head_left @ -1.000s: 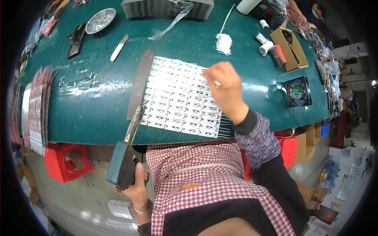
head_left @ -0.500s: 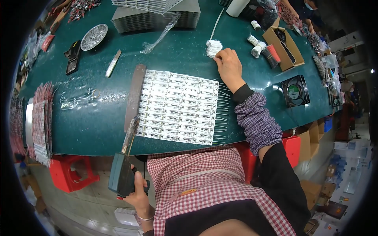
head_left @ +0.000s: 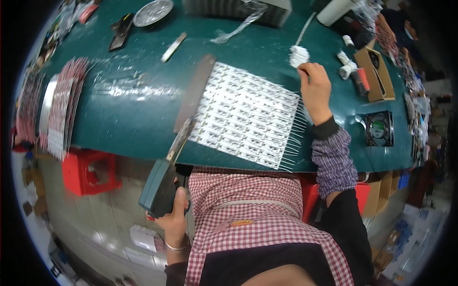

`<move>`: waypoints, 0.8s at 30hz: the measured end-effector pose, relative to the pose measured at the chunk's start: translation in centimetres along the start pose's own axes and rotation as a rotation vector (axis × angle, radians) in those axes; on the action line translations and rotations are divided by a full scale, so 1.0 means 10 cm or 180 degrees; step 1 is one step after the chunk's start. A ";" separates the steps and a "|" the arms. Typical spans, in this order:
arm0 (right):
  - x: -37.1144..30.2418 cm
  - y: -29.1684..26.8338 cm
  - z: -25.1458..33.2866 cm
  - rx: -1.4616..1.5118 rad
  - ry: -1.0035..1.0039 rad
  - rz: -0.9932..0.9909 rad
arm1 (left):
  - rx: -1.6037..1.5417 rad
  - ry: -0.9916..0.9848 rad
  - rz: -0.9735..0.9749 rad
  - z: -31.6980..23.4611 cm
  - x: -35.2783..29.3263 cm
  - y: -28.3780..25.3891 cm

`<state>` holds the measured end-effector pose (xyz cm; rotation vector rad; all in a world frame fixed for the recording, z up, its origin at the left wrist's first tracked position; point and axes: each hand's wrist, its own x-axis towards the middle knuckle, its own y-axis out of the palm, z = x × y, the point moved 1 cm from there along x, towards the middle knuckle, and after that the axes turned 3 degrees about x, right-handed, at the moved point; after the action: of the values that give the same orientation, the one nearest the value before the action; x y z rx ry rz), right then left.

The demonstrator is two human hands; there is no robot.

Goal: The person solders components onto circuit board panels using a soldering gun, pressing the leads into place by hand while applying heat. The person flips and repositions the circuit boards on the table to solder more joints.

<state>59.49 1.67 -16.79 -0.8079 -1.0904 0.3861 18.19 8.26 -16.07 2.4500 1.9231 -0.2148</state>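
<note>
My left hand is wrapped round the handle of a dark green soldering gun. The gun's tip points up to the lower end of a brown flat bar, which lies along the left edge of a white circuit board panel. Rows of small components cover the panel, and thin white wires stick out from its right side. Beyond the panel, my right hand is closed in a pinch at the near edge of a bundle of short white wires. The fingertips are partly hidden.
Wired panels stand stacked at the left. A metal dish, a black tool and a white-wrapped blade-like strip lie farther back. On the right are a cardboard box and a black fan. A red stool stands below the table.
The whole view has shifted and turned, so the table's things appear farther right and higher. My right hand stays at the wire bundle, and my left keeps hold of the soldering gun.
</note>
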 end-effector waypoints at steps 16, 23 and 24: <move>-0.68 0.12 1.75 0.1794 -0.0599 0.0812 | 0.0035 -0.0292 0.0073 0.04 -0.12 -0.15; -0.71 0.16 1.73 0.1683 -0.0691 0.0781 | 0.0307 -0.0032 0.0348 0.26 -0.12 -0.24; -0.72 0.17 1.73 0.1680 -0.0692 0.0787 | 0.0303 -0.0037 0.0348 0.27 -0.11 -0.24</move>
<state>41.04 4.86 -18.74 -0.4327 -1.0225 0.9441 15.33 7.46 -18.49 2.5980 1.8084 -0.3246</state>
